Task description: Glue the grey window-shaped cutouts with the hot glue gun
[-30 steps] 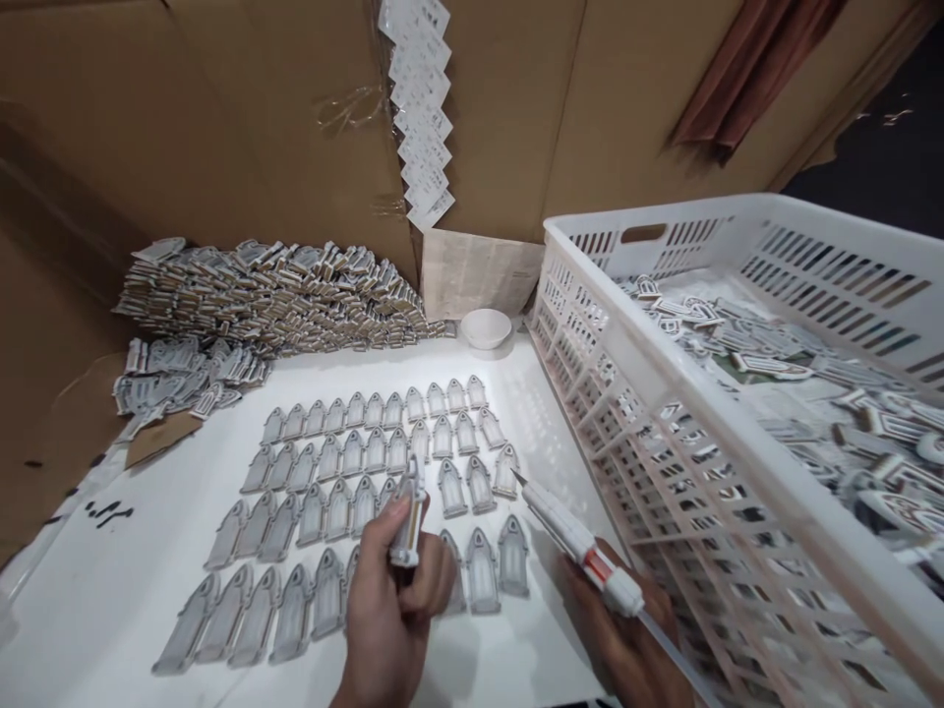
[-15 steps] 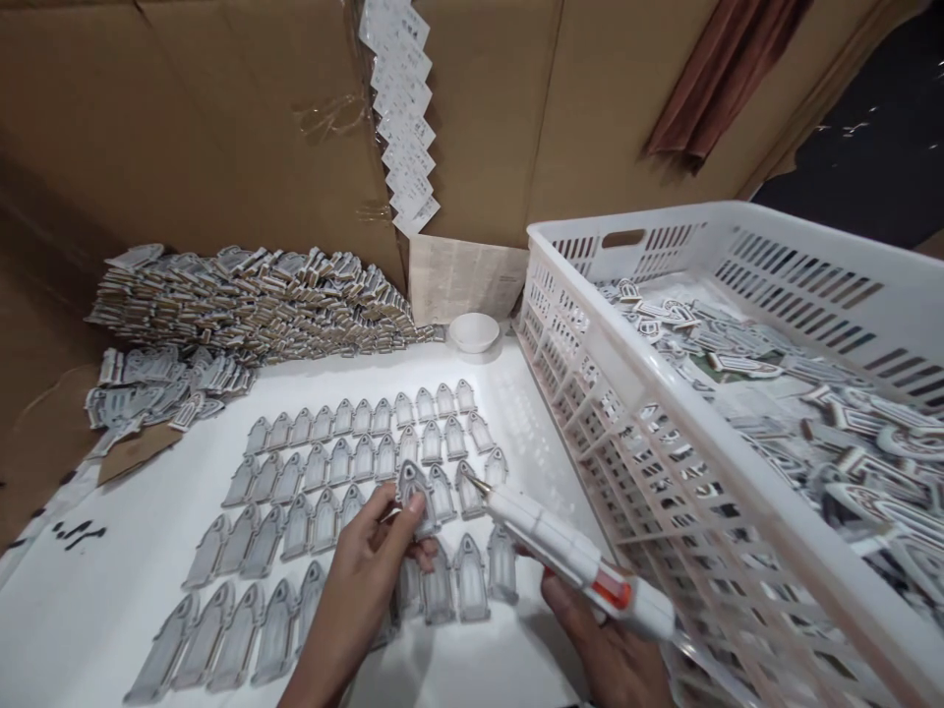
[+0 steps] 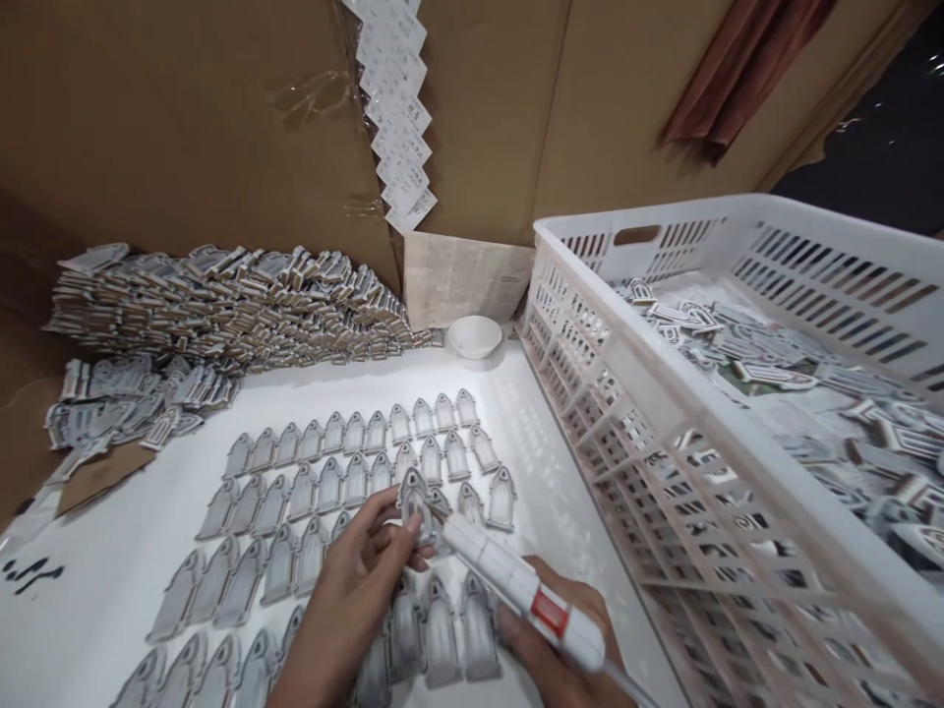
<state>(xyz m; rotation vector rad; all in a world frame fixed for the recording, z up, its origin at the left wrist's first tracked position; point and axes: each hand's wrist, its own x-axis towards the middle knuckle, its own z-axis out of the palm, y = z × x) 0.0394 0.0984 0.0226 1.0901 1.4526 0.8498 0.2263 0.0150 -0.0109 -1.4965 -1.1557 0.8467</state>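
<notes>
Pinched between the thumb and fingers of my left hand [image 3: 369,570] is a small grey arched window-shaped piece [image 3: 414,503], lifted above the table. My right hand [image 3: 564,629] is wrapped round a white hot glue gun [image 3: 516,575] with a red part on its body. The gun's tip points left and reaches the right edge of the held piece; whether it touches cannot be made out. Rows of similar arched pieces [image 3: 278,560] lie on the white table [image 3: 88,580] around and under both hands. Some are hidden by my hands and the gun.
A white slatted plastic basket [image 3: 590,393] with many loose pieces stands on the right. At the back left rises a large stack of pieces [image 3: 221,305]. A white bowl [image 3: 474,337] sits near the cardboard wall [image 3: 472,118]. A cardboard scrap [image 3: 103,477] lies left.
The glue gun has moved left, bringing its tip from over a lying piece to the piece in my left hand. My left hand stays about where it was; the view has shifted slightly.
</notes>
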